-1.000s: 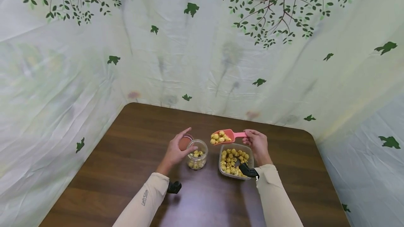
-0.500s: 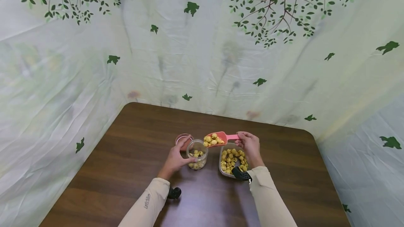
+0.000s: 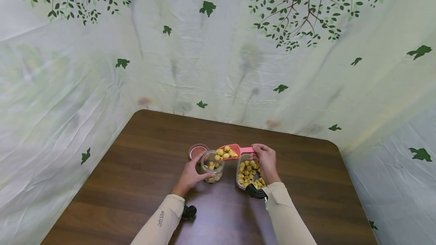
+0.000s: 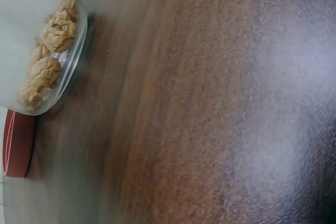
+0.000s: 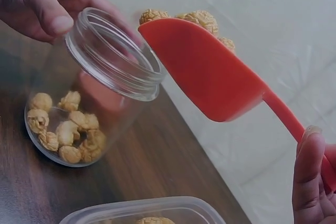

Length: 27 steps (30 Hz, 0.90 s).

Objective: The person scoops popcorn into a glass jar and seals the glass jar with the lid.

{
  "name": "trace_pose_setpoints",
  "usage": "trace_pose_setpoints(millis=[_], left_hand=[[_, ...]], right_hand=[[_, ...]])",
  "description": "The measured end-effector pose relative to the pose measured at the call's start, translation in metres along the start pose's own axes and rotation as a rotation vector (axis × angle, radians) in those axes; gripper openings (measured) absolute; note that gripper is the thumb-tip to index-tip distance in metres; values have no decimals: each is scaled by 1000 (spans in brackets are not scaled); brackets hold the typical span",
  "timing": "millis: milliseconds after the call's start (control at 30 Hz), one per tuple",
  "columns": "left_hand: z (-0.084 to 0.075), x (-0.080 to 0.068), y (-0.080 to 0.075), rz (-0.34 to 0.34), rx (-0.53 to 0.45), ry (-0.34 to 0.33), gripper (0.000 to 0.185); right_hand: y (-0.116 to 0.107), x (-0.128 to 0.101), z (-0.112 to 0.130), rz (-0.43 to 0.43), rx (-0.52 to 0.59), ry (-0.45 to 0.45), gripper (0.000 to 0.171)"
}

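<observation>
Leaf-printed sheeting is backing the brown table [image 3: 143, 154]; left hand [image 3: 190, 175] is gripping the jar [image 3: 212, 166], right hand [image 3: 265, 162] is pinching the loaded pink scoop [image 3: 229, 151] above its mouth.

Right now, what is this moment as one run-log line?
left hand: grips jar | right hand: holds loaded scoop over jar mouth | tub: beside jar | lid: on table

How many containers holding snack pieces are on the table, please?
2. The glass jar stands left of centre, held by the left hand. The plastic tub sits just right of it, below the right hand holding the pink scoop.
</observation>
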<state>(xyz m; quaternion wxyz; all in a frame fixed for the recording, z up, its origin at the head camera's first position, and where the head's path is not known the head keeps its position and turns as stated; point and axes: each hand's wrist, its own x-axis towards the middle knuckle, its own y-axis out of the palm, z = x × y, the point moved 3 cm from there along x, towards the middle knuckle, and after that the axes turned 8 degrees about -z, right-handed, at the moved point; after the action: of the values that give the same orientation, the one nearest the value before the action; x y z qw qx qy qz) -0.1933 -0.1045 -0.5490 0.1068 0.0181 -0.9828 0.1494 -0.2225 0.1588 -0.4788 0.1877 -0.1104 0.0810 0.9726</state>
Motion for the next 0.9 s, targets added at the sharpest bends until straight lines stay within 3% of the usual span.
trace_pose_setpoints(millis=[500, 800, 900], left_hand=[[0, -2, 2, -9, -33, -17, 85], [2, -4, 3, -30, -17, 76, 85], [2, -3, 3, -32, -20, 70, 84]], right_hand=[[4, -7, -1, 15, -38, -50, 21], [7, -13, 5, 15, -84, -100, 19], [9, -14, 7, 16, -96, -114, 18]])
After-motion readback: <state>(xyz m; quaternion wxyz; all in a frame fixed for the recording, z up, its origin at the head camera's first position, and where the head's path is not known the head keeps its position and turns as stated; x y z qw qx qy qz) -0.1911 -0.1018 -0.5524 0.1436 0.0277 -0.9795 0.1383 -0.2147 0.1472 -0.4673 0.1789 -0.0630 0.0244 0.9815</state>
